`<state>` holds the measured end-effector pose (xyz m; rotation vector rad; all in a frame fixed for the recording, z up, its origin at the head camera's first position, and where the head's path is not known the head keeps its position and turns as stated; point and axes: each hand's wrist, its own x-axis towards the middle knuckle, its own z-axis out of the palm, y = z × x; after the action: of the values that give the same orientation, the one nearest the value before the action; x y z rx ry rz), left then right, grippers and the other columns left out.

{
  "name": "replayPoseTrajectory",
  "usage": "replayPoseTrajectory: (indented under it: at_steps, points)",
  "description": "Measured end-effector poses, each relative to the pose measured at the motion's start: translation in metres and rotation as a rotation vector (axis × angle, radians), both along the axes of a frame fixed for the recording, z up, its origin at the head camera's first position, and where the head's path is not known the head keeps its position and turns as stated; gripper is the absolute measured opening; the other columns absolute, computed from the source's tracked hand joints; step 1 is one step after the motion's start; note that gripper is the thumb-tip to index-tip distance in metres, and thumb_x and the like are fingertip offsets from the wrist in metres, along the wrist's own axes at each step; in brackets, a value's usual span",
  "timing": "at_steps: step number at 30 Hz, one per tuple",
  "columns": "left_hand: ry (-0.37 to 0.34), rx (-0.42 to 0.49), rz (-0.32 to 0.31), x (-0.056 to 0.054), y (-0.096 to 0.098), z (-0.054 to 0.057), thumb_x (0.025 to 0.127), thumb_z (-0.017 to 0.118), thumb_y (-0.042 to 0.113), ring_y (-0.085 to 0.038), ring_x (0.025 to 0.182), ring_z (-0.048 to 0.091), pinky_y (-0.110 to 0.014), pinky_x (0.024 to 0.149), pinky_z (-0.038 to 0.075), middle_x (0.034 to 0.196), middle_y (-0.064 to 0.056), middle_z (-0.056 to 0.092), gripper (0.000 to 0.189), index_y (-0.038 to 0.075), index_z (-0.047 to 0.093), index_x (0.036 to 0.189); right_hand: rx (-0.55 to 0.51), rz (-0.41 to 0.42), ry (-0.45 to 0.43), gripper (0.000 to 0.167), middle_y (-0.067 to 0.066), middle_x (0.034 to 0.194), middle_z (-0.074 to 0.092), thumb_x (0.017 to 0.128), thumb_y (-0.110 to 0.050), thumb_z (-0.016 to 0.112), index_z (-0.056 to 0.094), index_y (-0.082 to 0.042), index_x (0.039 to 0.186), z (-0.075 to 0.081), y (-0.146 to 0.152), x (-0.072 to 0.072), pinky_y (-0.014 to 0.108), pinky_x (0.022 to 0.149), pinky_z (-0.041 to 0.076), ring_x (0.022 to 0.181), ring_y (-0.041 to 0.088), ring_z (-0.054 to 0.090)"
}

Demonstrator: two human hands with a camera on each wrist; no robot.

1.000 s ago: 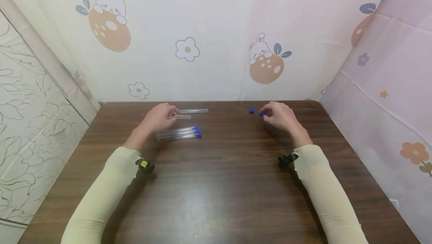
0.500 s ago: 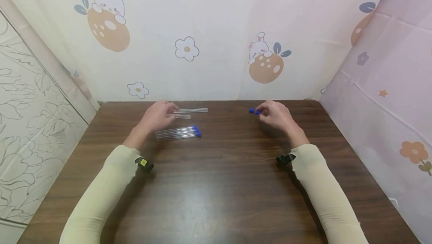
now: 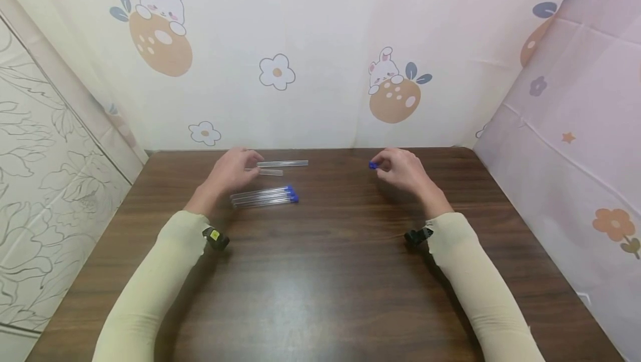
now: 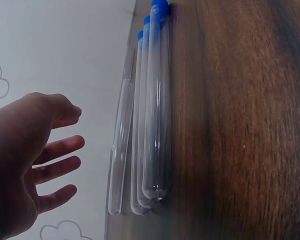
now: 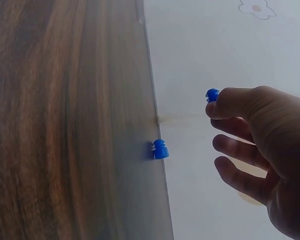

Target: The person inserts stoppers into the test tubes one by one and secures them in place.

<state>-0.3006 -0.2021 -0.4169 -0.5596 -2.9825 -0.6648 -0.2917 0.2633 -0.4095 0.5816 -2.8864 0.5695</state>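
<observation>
My right hand [image 3: 404, 170] pinches a blue stopper [image 5: 212, 95] between thumb and forefinger, the other fingers loosely bent. Another blue stopper [image 5: 160, 149] with ridged sides lies on the table close by. My left hand [image 3: 231, 172] hovers at the back left with relaxed, spread fingers and nothing in them. Just beyond its fingertips in the head view lie two clear uncapped test tubes [image 3: 285, 163], one partly hidden by the hand. Several capped test tubes [image 4: 157, 115] lie side by side nearer the front, their blue caps [image 3: 292, 193] pointing right.
The brown wooden table [image 3: 320, 273] ends at the back against a patterned curtain [image 3: 325, 56]. More printed cloth [image 3: 591, 145] hangs along the right, and a floral panel [image 3: 45, 173] stands on the left. A small black camera [image 3: 216, 238] sits at the left wrist.
My right hand has moved left over the table toward the farther blue stopper, taking up a stopper on the way. My left hand has barely shifted beside the tubes.
</observation>
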Motion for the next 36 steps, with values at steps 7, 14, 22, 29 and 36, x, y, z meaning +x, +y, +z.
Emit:
replayPoseTrajectory:
  at_steps: [7, 14, 22, 29, 36]
  points:
    - [-0.018, -0.003, 0.018, -0.002, -0.002, -0.005, 0.105, 0.066, 0.023, -0.043, 0.141, 0.061, -0.063, 0.121, 0.050, 0.144, -0.022, 0.072, 0.041, 0.004, 0.073, 0.141, -0.061, 0.002, -0.020, 0.022, 0.017, 0.118, 0.079, 0.099, -0.010, 0.080, 0.081, -0.005, 0.120, -0.003, -0.003, 0.001, 0.060, 0.097, 0.060, 0.105, 0.037, 0.078]
    - [-0.038, -0.014, -0.003, -0.007, -0.005, -0.013, 0.105, 0.065, 0.022, -0.047, 0.145, 0.058, -0.067, 0.124, 0.047, 0.146, -0.025, 0.069, 0.042, 0.004, 0.073, 0.142, -0.140, 0.012, -0.017, 0.023, 0.016, 0.115, 0.084, 0.099, -0.008, 0.081, 0.080, -0.005, 0.121, -0.008, -0.007, 0.002, 0.056, 0.095, 0.064, 0.100, 0.034, 0.078]
    - [-0.034, -0.004, -0.002, -0.010, -0.008, -0.019, 0.104, 0.064, 0.020, -0.047, 0.146, 0.058, -0.065, 0.126, 0.045, 0.144, -0.024, 0.071, 0.042, 0.005, 0.073, 0.142, -0.170, 0.037, 0.021, 0.022, 0.016, 0.111, 0.083, 0.098, -0.006, 0.082, 0.081, -0.004, 0.120, -0.005, -0.012, 0.007, 0.052, 0.088, 0.062, 0.095, 0.034, 0.077]
    - [-0.042, 0.006, -0.008, -0.014, -0.011, -0.024, 0.104, 0.064, 0.020, -0.050, 0.147, 0.056, -0.068, 0.127, 0.043, 0.147, -0.027, 0.068, 0.043, 0.003, 0.073, 0.142, -0.179, 0.063, 0.045, 0.022, 0.016, 0.112, 0.084, 0.096, -0.004, 0.082, 0.082, -0.004, 0.118, 0.002, -0.018, 0.011, 0.046, 0.085, 0.060, 0.091, 0.032, 0.077]
    - [-0.001, -0.013, -0.012, -0.052, -0.029, -0.071, 0.101, 0.072, 0.029, -0.046, 0.142, 0.059, -0.066, 0.121, 0.048, 0.144, -0.022, 0.072, 0.037, 0.016, 0.080, 0.135, -0.201, 0.072, 0.057, 0.021, 0.014, 0.109, 0.084, 0.095, -0.005, 0.084, 0.083, -0.006, 0.116, 0.003, -0.021, 0.013, 0.042, 0.082, 0.059, 0.088, 0.029, 0.076]
